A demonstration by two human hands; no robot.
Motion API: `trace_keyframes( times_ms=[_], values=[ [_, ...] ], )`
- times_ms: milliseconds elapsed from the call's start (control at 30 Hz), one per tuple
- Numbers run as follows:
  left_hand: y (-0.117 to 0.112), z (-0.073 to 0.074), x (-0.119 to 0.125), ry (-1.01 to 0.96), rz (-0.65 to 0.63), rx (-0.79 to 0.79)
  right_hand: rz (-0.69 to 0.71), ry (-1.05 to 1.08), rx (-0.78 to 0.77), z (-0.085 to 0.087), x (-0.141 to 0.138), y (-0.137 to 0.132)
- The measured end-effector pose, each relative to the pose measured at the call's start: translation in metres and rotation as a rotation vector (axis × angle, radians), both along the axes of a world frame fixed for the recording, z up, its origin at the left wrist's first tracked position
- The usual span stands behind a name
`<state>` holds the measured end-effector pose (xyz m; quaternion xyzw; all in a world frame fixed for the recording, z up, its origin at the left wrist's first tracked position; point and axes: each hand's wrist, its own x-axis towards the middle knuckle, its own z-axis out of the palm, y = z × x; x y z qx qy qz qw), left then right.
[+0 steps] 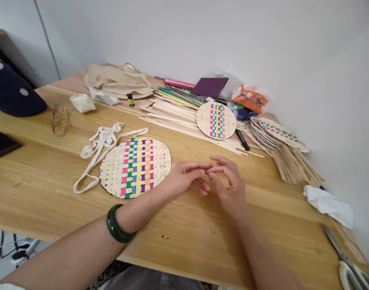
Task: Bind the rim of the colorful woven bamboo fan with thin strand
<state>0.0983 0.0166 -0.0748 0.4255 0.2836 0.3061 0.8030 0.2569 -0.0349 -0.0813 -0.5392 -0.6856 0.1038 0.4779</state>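
My left hand [186, 179] and my right hand [229, 185] rest together on the wooden table [51, 193], fingertips touching each other. The right fingers curl and pinch at the left hand's fingers; I cannot make out anything between them. Just left of my left hand lies a round woven mat [135, 166] of pale strips with pink, green, yellow, blue and purple bands. A dark green bangle [116, 225] sits on my left wrist. A loop of cream ribbon [101, 147] lies against the mat's left edge.
A smaller round woven mat [216, 120] lies on a pile of pale and coloured strips [172, 108]. A stack of woven pieces [281, 139] is at the right, with tissue [328, 203] and scissors [344, 257]. Glasses [60, 120], a cap [11, 92] and a beige cloth [117, 80] lie at the left and back.
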Motion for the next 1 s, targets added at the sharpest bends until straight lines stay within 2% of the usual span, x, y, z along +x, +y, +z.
trace_keyframes(
  times_ms=[100,233,533,667,767,1000],
  values=[
    [-0.0048,-0.0018,0.0033,-0.117,-0.043,-0.129,0.028,0.021,-0.035,0.0007,0.0004,-0.0018],
    [-0.0033,-0.0028,0.0022,-0.096,-0.049,-0.168,0.041,0.055,-0.083,0.0004,0.0013,-0.0036],
    [-0.0031,0.0022,0.0013,0.105,-0.020,-0.088,0.025,0.041,-0.053,0.0023,0.0008,-0.0049],
    [-0.0015,0.0045,0.0001,0.158,0.004,-0.016,0.046,0.167,-0.179,0.0024,-0.0008,-0.0069],
    [-0.0016,0.0055,-0.0003,0.180,0.023,0.018,-0.007,0.230,-0.239,0.0040,-0.0008,-0.0097],
    [-0.0036,0.0058,0.0005,0.246,0.030,0.063,-0.071,0.197,-0.125,0.0082,0.0016,-0.0097]
  ],
)
